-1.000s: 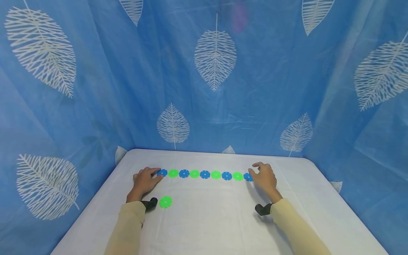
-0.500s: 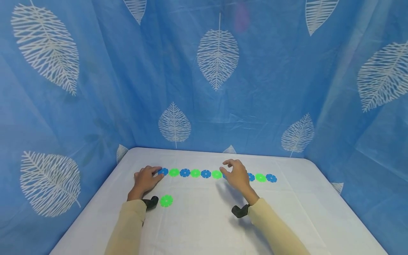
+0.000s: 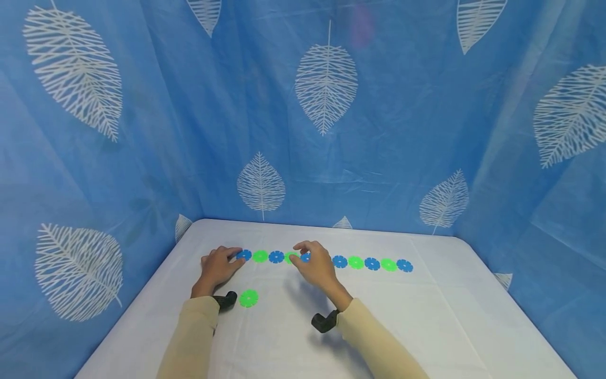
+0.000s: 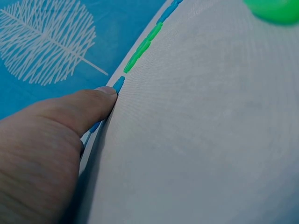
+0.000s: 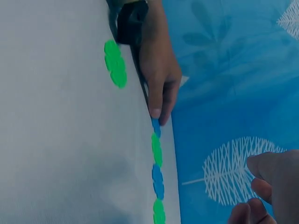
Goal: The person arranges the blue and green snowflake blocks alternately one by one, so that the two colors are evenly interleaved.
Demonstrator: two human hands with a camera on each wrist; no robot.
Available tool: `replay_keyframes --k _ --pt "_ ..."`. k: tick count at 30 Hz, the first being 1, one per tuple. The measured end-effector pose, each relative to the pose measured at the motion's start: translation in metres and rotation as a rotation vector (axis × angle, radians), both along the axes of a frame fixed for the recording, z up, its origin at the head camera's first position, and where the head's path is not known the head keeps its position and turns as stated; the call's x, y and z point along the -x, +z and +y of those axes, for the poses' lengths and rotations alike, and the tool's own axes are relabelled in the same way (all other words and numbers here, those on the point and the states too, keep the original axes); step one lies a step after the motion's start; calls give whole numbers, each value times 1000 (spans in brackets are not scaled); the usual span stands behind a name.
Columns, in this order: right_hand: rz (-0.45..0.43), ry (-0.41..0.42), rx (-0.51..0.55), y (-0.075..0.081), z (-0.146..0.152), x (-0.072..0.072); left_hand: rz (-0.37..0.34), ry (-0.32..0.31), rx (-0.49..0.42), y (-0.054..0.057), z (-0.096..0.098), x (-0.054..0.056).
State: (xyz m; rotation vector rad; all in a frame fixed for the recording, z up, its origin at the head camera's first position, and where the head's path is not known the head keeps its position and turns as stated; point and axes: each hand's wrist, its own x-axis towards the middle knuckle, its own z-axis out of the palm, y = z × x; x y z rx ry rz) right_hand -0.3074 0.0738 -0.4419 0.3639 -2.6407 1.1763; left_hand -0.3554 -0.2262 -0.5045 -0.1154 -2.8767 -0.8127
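A row of notched plastic discs, alternating blue and green, runs across the white table in the head view. My left hand [image 3: 221, 269] rests at the row's left end, its thumb and forefinger pinching the edges of the first blue disc [image 3: 244, 255]. In the left wrist view the thumb [image 4: 96, 105] touches that disc. Above the middle of the row hovers my right hand [image 3: 318, 266], fingers loosely bent, holding nothing. It hides part of the row below, including some of a blue disc [image 3: 305, 257]. A single green disc [image 3: 248, 298] lies apart, nearer me, beside the left wrist.
The white table [image 3: 426, 326] has its back edge just beyond the row. Blue curtains [image 3: 379, 158] with white leaf prints stand behind and at both sides. Black wrist mounts [image 3: 324, 321] stick out from the wrists toward the table.
My right hand has swept left along the row from its right end to the middle, uncovering the discs there. The left hand stays at the first blue disc. The view shifts slightly.
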Motion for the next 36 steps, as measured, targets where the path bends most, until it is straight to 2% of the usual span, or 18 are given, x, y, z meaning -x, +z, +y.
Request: replay_keyframes --k 4,10,20,36 --pt "-11 24 -10 -1 -13 -5 11 -5 6 1 1 0" --pt "-12 137 -16 -8 -29 -16 3 14 16 1 3 1" --pt "-117 261 -58 -23 -59 -28 -15 34 33 1 3 1" --pt "-175 278 -157 -37 -75 -35 -2 24 34 0 3 0"
